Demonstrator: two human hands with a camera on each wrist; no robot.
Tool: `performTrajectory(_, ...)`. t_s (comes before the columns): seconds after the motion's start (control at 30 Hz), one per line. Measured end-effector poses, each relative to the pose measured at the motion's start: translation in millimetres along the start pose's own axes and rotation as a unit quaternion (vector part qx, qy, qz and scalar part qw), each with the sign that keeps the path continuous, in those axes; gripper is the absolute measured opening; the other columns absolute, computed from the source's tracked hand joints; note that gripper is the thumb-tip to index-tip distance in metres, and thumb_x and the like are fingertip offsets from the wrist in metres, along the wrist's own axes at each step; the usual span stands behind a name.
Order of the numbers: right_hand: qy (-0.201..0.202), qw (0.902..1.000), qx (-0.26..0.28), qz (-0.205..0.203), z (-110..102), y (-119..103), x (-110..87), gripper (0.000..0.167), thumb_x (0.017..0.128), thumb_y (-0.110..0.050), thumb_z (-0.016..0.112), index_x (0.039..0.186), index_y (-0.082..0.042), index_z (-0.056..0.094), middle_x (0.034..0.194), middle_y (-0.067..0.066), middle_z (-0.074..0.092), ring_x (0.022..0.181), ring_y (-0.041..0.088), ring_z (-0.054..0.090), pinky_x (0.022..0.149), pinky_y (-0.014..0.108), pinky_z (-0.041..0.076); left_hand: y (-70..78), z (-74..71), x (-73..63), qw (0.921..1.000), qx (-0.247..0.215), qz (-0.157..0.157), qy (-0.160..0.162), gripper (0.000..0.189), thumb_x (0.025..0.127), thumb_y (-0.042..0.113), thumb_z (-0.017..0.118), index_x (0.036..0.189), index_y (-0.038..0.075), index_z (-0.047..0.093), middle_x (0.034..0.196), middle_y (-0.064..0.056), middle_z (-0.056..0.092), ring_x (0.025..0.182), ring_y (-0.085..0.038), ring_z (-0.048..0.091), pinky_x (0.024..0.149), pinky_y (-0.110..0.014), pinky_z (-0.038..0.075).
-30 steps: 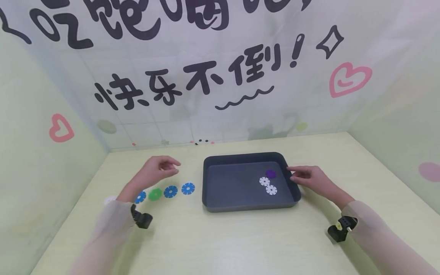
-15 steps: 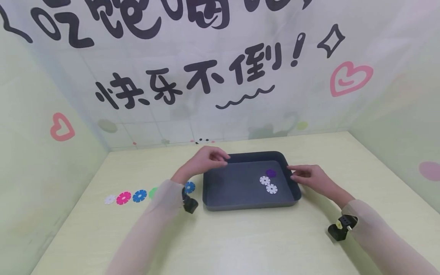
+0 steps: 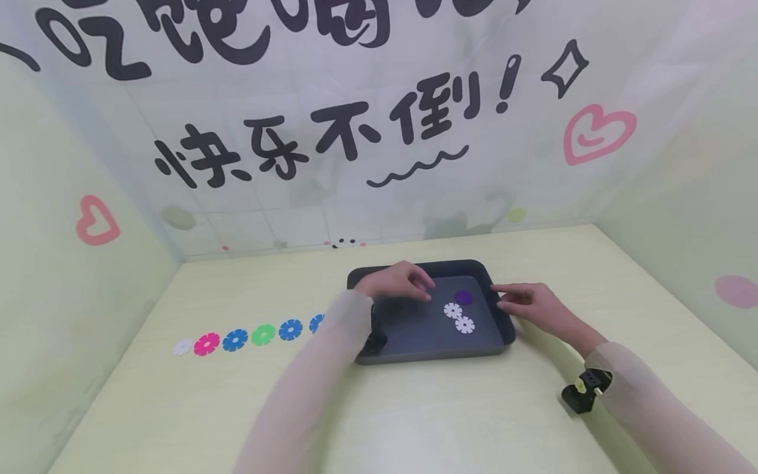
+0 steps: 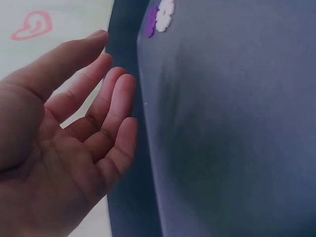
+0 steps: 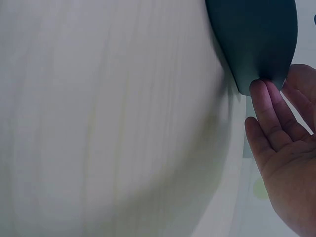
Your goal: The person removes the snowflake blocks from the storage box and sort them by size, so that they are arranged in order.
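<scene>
My left hand (image 3: 398, 282) hovers over the left part of a dark grey tray (image 3: 426, 356), its fingers loosely bent with nothing between them. In the left wrist view its palm shows bare. At the tray's right end my right hand (image 3: 535, 304) touches the side with nearly straight fingers; the right wrist view shows fingertips (image 5: 260, 89) against the outer wall. Inside the tray lie two white notched plastic discs (image 3: 464, 324) and a purple disc (image 3: 464, 297), close together on the right side.
Left of the tray, a row of notched discs lies on the table: white (image 3: 183, 347), pink disc (image 3: 206, 343), blue disc (image 3: 235, 340), green disc (image 3: 263, 334) and further blue discs (image 3: 291, 329). The left sleeve partly covers the last one. A printed backdrop (image 3: 331, 197) stands behind.
My left hand has moved right, from above the row of discs to over the tray. My right hand stays at the tray's right side. The discs in the tray have not moved.
</scene>
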State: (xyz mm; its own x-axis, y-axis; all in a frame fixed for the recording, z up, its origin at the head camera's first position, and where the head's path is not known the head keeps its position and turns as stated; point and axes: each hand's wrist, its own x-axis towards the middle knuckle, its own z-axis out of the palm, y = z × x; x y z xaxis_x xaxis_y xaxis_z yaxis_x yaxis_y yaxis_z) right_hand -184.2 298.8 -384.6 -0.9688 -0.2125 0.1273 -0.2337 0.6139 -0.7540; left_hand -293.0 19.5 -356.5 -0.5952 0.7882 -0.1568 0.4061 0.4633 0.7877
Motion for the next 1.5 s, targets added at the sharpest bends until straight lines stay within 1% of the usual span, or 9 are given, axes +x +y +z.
performTrajectory(0.23, 0.000, 1.0000, -0.004, -0.001, 0, 0, 0.2, 0.041, 0.085, -0.010, 0.064, 0.120, 0.009, 0.054, 0.089, 0.012, 0.067, 0.077, 0.008, 0.060, 0.063, 0.023, 0.047, 1.8, 11.3, 20.3, 0.9980, -0.055, -0.025, -0.020, 0.031, 0.080, 0.006, 0.070, 0.110, 0.001, 0.064, 0.088, -0.003, 0.067, 0.075, -0.009, 0.060, 0.070, -0.024, 0.048)
performTrajectory(0.33, -0.003, 1.0000, -0.007, -0.001, 0, -1, 0.5, 0.041, 0.086, -0.010, 0.064, 0.120, 0.009, 0.054, 0.090, 0.013, 0.067, 0.077, 0.008, 0.060, 0.063, 0.023, 0.047, 4.8, 19.0, 28.2, 0.9979, -0.050, -0.037, -0.020, 0.031, 0.078, 0.003, 0.070, 0.109, 0.000, 0.064, 0.086, -0.004, 0.067, 0.070, -0.008, 0.057, 0.066, -0.022, 0.047)
performTrajectory(0.43, -0.004, 1.0000, -0.004, -0.003, 1, 0, 1.1, 0.041, 0.086, -0.010, 0.063, 0.120, 0.010, 0.053, 0.090, 0.013, 0.067, 0.077, 0.009, 0.060, 0.062, 0.023, 0.047, 6.1, 24.7, 34.5, 0.9983, -0.038, -0.040, -0.019, 0.029, 0.077, 0.002, 0.071, 0.106, 0.001, 0.066, 0.081, -0.001, 0.065, 0.066, -0.006, 0.055, 0.060, -0.019, 0.045)
performTrajectory(0.57, -0.004, 1.0000, 0.000, -0.007, 2, 0, 1.8, 0.040, 0.086, -0.009, 0.064, 0.120, 0.009, 0.053, 0.089, 0.013, 0.067, 0.077, 0.009, 0.060, 0.063, 0.023, 0.048, 2.8, 29.2, 40.6, 0.9984, -0.029, -0.047, -0.013, 0.027, 0.075, 0.003, 0.074, 0.101, 0.003, 0.068, 0.078, 0.000, 0.063, 0.066, -0.006, 0.053, 0.062, -0.018, 0.044)
performTrajectory(0.8, -0.003, 1.0000, -0.004, -0.004, 2, 2, 3.7, 0.040, 0.086, -0.011, 0.064, 0.120, 0.007, 0.055, 0.088, 0.010, 0.067, 0.077, 0.007, 0.060, 0.063, 0.024, 0.048, -0.6, 32.6, 44.2, 0.9984, 0.004, -0.056, -0.003, 0.028, 0.071, 0.006, 0.078, 0.098, 0.006, 0.069, 0.077, 0.003, 0.058, 0.069, -0.005, 0.049, 0.066, -0.016, 0.040)
performTrajectory(0.93, -0.002, 1.0000, -0.006, 0.000, 2, 4, 4.4, 0.040, 0.086, -0.012, 0.064, 0.120, 0.006, 0.056, 0.089, 0.010, 0.067, 0.078, 0.007, 0.060, 0.065, 0.024, 0.048, 1.7, 33.6, 45.0, 0.9979, 0.024, -0.059, -0.006, 0.028, 0.071, 0.008, 0.079, 0.097, 0.008, 0.070, 0.073, 0.005, 0.053, 0.067, -0.005, 0.046, 0.064, -0.016, 0.038)
performTrajectory(1.1, -0.001, 1.0000, -0.008, 0.001, 2, 5, 3.9, 0.040, 0.086, -0.012, 0.064, 0.120, 0.006, 0.056, 0.089, 0.010, 0.067, 0.079, 0.007, 0.061, 0.066, 0.023, 0.048, 5.3, 34.2, 46.4, 0.9970, 0.032, -0.069, -0.013, 0.026, 0.072, 0.009, 0.078, 0.096, 0.008, 0.071, 0.069, 0.004, 0.050, 0.064, -0.006, 0.044, 0.062, -0.018, 0.037)
performTrajectory(1.3, 0.001, 1.0000, -0.006, -0.002, 1, 6, 3.9, 0.039, 0.086, -0.011, 0.064, 0.120, 0.006, 0.056, 0.089, 0.010, 0.067, 0.080, 0.007, 0.061, 0.067, 0.023, 0.048, 5.8, 34.7, 48.7, 0.9963, 0.040, -0.076, -0.012, 0.026, 0.071, 0.010, 0.079, 0.096, 0.008, 0.070, 0.068, 0.004, 0.052, 0.063, -0.006, 0.045, 0.061, -0.017, 0.038)
performTrajectory(1.5, 0.002, 1.0000, -0.007, -0.005, 0, 8, 3.5, 0.039, 0.086, -0.011, 0.064, 0.120, 0.007, 0.055, 0.089, 0.010, 0.067, 0.080, 0.007, 0.061, 0.068, 0.022, 0.048, 8.0, 33.5, 47.9, 0.9967, 0.030, -0.075, -0.008, 0.021, 0.072, 0.007, 0.077, 0.091, 0.006, 0.068, 0.075, 0.002, 0.059, 0.067, -0.007, 0.050, 0.064, -0.018, 0.040)
